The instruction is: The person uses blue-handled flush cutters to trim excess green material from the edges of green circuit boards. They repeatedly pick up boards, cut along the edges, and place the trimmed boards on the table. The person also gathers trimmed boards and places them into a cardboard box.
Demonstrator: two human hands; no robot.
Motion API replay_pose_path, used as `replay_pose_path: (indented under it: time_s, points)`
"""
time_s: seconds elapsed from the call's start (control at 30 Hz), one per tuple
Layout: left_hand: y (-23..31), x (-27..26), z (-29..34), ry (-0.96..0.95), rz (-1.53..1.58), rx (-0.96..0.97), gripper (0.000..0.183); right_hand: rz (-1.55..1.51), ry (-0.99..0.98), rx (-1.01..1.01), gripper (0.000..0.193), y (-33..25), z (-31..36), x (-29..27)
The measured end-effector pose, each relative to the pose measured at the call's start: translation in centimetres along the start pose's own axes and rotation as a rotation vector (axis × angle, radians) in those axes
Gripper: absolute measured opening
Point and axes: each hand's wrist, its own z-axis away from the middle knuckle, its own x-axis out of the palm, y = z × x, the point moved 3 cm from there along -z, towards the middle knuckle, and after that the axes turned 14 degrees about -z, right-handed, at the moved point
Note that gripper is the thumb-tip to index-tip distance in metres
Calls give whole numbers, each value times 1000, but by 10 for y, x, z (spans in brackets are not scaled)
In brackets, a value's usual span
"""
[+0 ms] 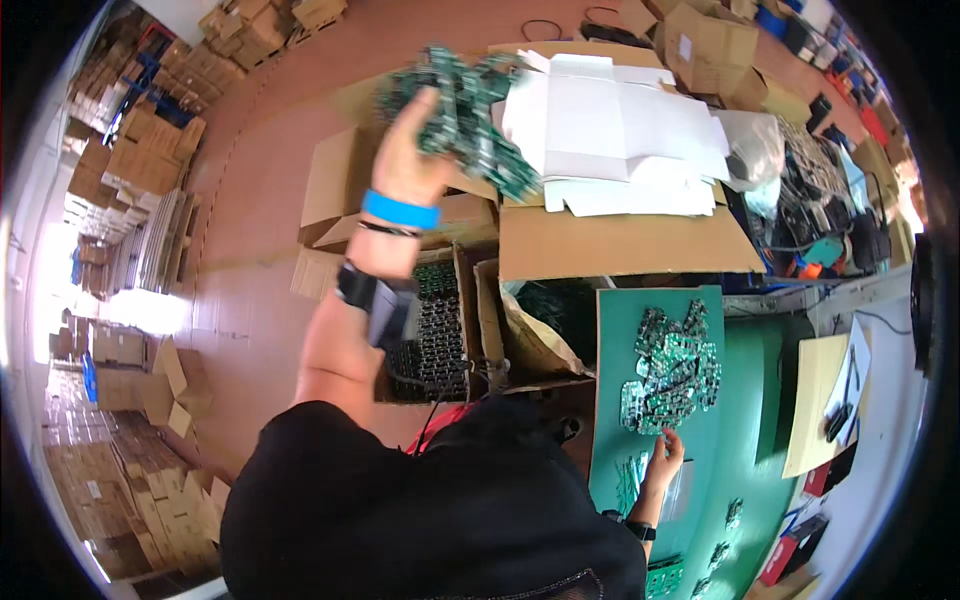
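My left hand (pixel 412 150), blurred by motion and wearing a blue wristband, is raised over the cardboard boxes at the upper left. Its fingers are closed around a bunch of green circuit boards (pixel 475 125). My right hand (pixel 664 462) is by the near edge of a heap of green circuit boards (pixel 672 365) on the green worktable (pixel 622 310). Its fingers are partly spread, with nothing visible in them. Beside that hand lie thin green strips (pixel 630 480) and a clear flat sheet (pixel 679 492).
Rows of circuit boards fill an open carton (pixel 437 310) below my left forearm. White flattened card sheets (pixel 620 125) lie on a large carton (pixel 630 245). A bin of cables (pixel 825 205) stands at the far right; small boards (pixel 735 512) rest along the table. Stacked cartons (pixel 120 480) line the left.
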Motion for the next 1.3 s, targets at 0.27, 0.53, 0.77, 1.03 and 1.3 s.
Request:
replay_pose_path:
  time_s: [0.27,0.53,0.77,1.03,1.3]
  points:
    - [54,-235,-123,578,-375,169,50,-111,-139,162,15,-8,13,24]
    - [-93,-381,-213,802,-958,-73,83,136,-253,261,14,-19,58,30]
    - [-174,-355,-231,777,-713,-262,81,195,-250,418,17,-4,79,19]
    - [-217,-306,-289,487,-1141,-354,76,250,-224,437,20,-33,86,26]
    - [-194,-298,-285,354,-1408,-309,72,407,55,338,16,-35,32,23]
